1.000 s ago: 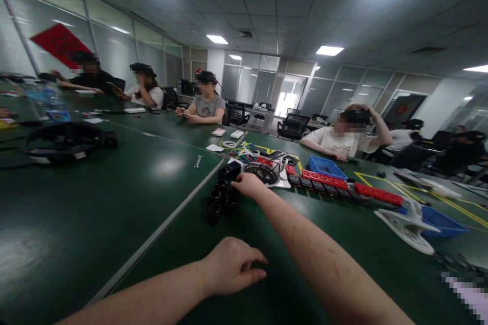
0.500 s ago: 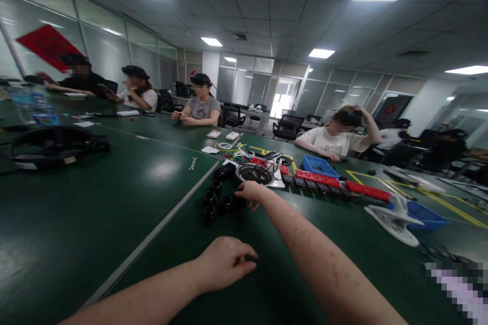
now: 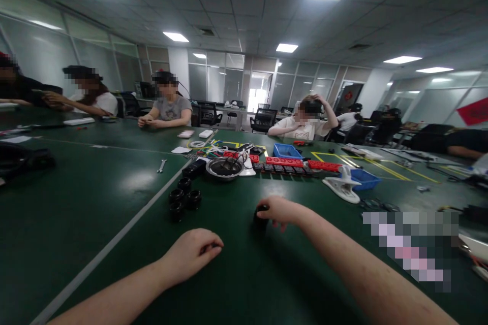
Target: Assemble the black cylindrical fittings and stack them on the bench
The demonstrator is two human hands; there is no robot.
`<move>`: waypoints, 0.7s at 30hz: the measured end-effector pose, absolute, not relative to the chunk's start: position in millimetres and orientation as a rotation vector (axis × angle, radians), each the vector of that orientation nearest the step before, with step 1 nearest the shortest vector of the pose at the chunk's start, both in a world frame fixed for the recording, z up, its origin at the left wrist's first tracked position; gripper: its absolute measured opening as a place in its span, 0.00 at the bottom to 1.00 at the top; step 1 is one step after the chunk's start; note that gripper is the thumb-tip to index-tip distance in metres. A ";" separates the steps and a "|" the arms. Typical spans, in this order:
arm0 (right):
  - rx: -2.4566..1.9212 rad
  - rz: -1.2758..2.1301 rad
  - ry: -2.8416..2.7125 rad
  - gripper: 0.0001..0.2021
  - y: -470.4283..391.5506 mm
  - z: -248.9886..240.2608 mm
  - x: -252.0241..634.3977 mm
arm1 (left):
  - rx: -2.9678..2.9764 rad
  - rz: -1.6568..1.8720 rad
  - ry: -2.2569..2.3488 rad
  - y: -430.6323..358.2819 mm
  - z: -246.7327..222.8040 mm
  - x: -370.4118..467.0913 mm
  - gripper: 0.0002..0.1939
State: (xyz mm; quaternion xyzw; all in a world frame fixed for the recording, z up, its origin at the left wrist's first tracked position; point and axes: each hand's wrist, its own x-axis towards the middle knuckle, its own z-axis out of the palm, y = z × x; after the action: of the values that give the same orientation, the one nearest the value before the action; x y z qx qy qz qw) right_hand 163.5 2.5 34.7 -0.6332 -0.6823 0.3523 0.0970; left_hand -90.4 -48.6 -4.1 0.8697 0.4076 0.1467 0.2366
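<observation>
My right hand (image 3: pixel 279 212) is closed on a short black cylinder (image 3: pixel 261 217) at the green table's surface, fingers and thumb round its upper part. Whether the cylinder touches the table I cannot tell. To the left, several similar black cylinders (image 3: pixel 194 199) with open, ring-like tops stand in a close cluster. My left hand (image 3: pixel 194 251) is in front of the cluster, low over or on the table, fingers curled and thumb tip close to the index finger. Nothing shows in it.
Behind the cylinders lie a round metal-rimmed part (image 3: pixel 224 168), red and black strips (image 3: pixel 284 162), a blue tray (image 3: pixel 286 152) and loose wires. A white stand (image 3: pixel 343 185) and second blue tray (image 3: pixel 366 179) are at right. A wrench (image 3: pixel 162 165) lies left. Several people sit around the table.
My right hand has moved right, away from the cluster, with a black cylinder now in it. My left hand's thumb and fingers have come closer together. The view has turned right.
</observation>
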 end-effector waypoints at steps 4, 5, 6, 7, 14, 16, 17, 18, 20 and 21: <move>-1.804 0.966 -2.095 0.17 -26.3 37.3 187.9 | 2.387 0.406 1.143 -47.9 -5.8 -85.1 0.11; -1.779 0.938 -2.119 0.19 -30.4 38.2 192.3 | 2.388 0.427 1.150 -46.7 -5.8 -81.4 0.12; -1.755 0.909 -2.144 0.21 -32.8 39.0 196.5 | 2.393 0.450 1.156 -45.3 -5.5 -76.0 0.13; -1.732 0.885 -2.171 0.24 -33.4 39.3 200.6 | 2.398 0.472 1.164 -43.4 -4.8 -68.9 0.14; -1.376 0.864 -2.101 0.27 -14.8 10.0 220.2 | 2.310 0.429 1.245 -22.2 -9.2 5.4 0.33; -1.241 0.849 -2.020 0.25 -11.7 -7.1 220.8 | 2.338 0.430 1.228 -16.0 -15.6 17.9 0.36; -1.188 0.849 -1.991 0.25 -10.8 -15.3 220.3 | 2.351 0.437 1.207 -13.4 -18.6 21.0 0.36; -1.145 0.859 -1.966 0.26 -10.3 -22.2 219.4 | 2.355 0.447 1.183 -11.2 -21.0 22.2 0.35; -1.078 0.915 -1.938 0.26 -10.0 -30.9 216.8 | 2.333 0.464 1.131 -8.1 -23.7 20.7 0.33; -1.056 0.954 -1.929 0.27 -10.1 -32.2 215.5 | 2.317 0.473 1.108 -7.2 -24.0 18.9 0.31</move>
State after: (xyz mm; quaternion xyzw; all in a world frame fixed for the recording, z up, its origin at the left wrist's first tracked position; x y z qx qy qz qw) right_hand 215.5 -10.1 -32.2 -0.4102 -0.7498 0.3707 0.3636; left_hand 18.9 -7.2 -24.0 0.8562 0.4096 0.1749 0.2619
